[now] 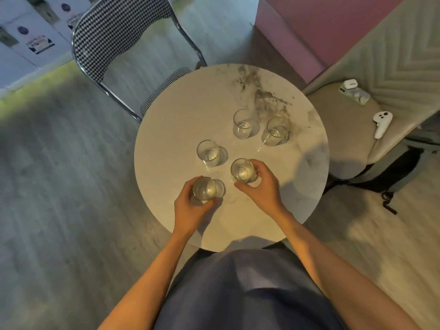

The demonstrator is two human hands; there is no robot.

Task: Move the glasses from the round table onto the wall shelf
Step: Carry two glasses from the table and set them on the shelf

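hidden: wall shelf out of view; lifted or resting glasses, cannot tell
left hand [188,210]: fingers wrapped round near-left glass [207,189], near table edge
right hand [264,186]: fingers curled round near-right glass [243,171]
other glasses: middle glass [209,153] free; two far glasses [244,125] upright, close together, right of centre
round table [171,129]: marble top, dark veining far side
around: houndstooth chair [114,32] behind left; beige seat [345,139] right, white controller [381,123] on it

No legible text is showing anywhere. Printed labels on the white cartons [35,36] at upper left are appearing only as blurred dark marks, and a small marking on the white earbud case [349,83] is too small to read.
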